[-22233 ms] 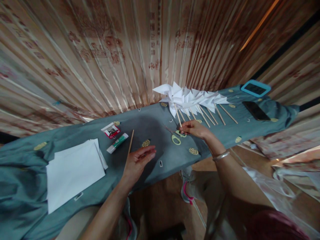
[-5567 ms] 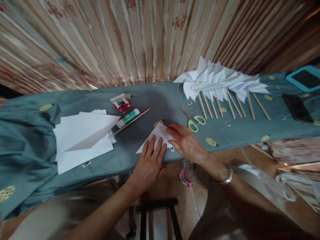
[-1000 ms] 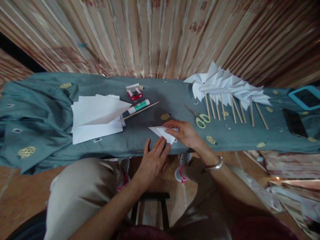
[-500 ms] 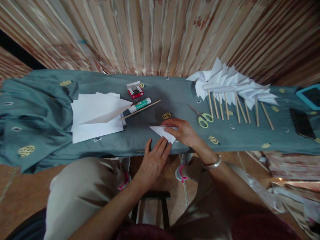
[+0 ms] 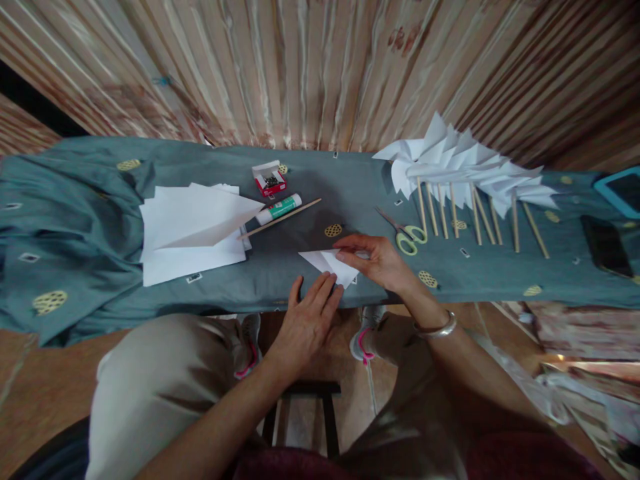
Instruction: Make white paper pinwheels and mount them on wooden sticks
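A small folded white paper triangle [image 5: 329, 264] lies on the grey-green cloth [image 5: 320, 180] near the table's front edge. My right hand [image 5: 375, 260] pinches the triangle's right side, thumb and fingers closed on it. My left hand [image 5: 306, 321] lies flat at the table edge with fingers stretched out, fingertips touching the triangle's lower edge.
A stack of white paper sheets [image 5: 193, 230] lies to the left. Beside it are a glue stick [image 5: 278, 209], a wooden stick [image 5: 279, 219] and a small red box of pins [image 5: 269, 179]. Green-handled scissors [image 5: 403, 233] and a row of white paper pinwheels [image 5: 465, 170] sit right. A phone [image 5: 606, 247] lies far right.
My right hand has shifted slightly right and lifted the triangle's right side in a pinch. My left hand has stayed flat at the table edge.
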The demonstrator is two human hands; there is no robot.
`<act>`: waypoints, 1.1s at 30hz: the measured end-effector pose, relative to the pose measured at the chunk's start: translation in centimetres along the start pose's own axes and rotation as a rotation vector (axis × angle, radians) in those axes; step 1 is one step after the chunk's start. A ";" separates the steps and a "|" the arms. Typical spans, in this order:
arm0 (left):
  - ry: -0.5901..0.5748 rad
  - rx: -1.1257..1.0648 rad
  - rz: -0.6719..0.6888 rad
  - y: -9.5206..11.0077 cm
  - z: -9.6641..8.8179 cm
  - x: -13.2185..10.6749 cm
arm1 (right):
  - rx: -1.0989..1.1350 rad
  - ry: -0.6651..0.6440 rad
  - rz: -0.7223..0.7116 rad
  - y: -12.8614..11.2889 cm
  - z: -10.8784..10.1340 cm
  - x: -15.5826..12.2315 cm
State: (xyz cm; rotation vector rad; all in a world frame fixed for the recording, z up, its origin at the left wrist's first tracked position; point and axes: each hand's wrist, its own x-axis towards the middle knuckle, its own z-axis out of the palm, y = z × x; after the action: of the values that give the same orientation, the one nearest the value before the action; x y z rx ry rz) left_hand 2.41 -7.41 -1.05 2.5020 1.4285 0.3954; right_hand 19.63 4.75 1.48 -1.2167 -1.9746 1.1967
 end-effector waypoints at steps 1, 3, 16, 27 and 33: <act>-0.002 0.003 -0.001 0.0 0.0 0.0 | 0.017 -0.003 0.013 -0.1 -0.5 -0.1; -0.002 0.009 -0.006 -0.1 0.0 0.1 | 0.033 -0.023 0.028 0.0 -1.4 -0.4; -0.003 0.041 -0.032 -0.5 -0.6 0.5 | -0.380 -0.053 -0.085 0.0 -0.5 -2.9; 0.030 0.116 -0.096 -2.6 -1.2 0.7 | -0.531 -0.072 -0.258 1.2 -0.3 -4.6; 0.039 0.111 -0.131 -3.0 -1.5 0.9 | -0.517 -0.154 -0.212 0.9 -1.3 -5.4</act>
State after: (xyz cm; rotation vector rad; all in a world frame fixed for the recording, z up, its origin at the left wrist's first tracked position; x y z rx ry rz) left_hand -0.06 -5.02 -0.51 2.4792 1.6619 0.3504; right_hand 23.50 0.64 1.31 -1.1289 -2.5572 0.7116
